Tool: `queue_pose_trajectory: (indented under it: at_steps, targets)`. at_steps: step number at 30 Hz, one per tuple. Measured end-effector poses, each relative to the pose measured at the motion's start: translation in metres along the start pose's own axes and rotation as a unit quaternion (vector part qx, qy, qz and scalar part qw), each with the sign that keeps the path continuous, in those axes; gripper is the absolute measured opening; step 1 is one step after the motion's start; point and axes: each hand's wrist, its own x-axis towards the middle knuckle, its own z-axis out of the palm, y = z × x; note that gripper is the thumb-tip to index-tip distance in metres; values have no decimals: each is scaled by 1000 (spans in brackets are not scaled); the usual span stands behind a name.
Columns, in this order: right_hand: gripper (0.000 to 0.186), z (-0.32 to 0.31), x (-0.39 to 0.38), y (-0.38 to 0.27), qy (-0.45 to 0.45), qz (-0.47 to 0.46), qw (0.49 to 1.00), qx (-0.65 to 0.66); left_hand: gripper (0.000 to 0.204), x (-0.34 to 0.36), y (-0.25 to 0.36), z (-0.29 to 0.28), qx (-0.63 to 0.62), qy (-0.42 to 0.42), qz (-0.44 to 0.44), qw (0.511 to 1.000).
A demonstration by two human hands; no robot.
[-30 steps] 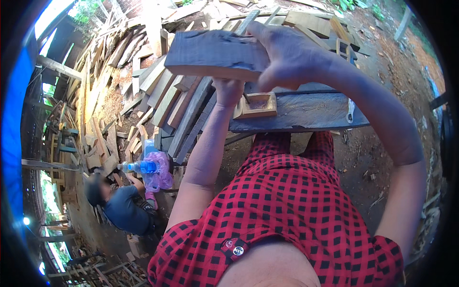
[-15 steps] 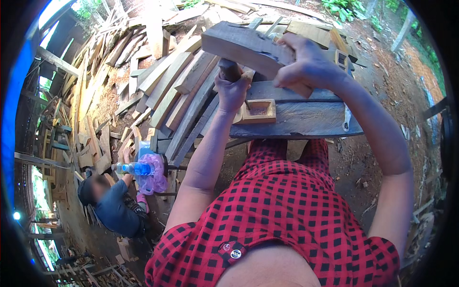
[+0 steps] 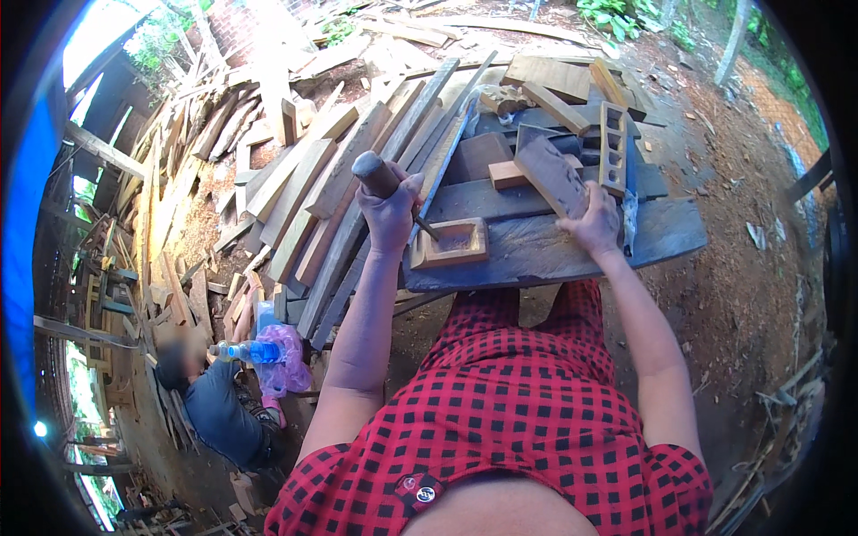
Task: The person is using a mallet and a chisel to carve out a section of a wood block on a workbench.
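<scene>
My left hand (image 3: 391,219) is closed around the thick wooden handle of a chisel (image 3: 374,173). The chisel slants down, its tip inside the hollow of a small pale wooden block (image 3: 456,256) on the dark plank bench (image 3: 563,239). Off to the right, my right hand (image 3: 594,223) grips the near end of a thick, chipped wood block (image 3: 547,177), low over the bench top. Whether that block rests on the bench I cannot tell. Beyond it lies a short, lighter wood piece (image 3: 508,174).
A wooden frame with several square openings (image 3: 613,147) lies at the bench's right. Long boards (image 3: 344,179) are stacked to the left. Further left, a person (image 3: 223,415) sits low beside a clear bottle (image 3: 255,351) and a pink plastic bag (image 3: 286,362).
My right hand has brought the chipped wood block down from above the chisel, to the bench's right side. My left hand still holds the chisel in the hollowed block.
</scene>
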Motion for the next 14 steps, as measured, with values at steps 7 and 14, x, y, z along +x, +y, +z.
queue_pose_trajectory:
  at_steps: [7,14]
  targets:
    - [85,24,-7,21,60,-16,998,0,18,-3,6,6,21,19,8,1000]
    - [86,21,-9,19,51,-8,999,12,18,-4,10,13,26,9,11,1000]
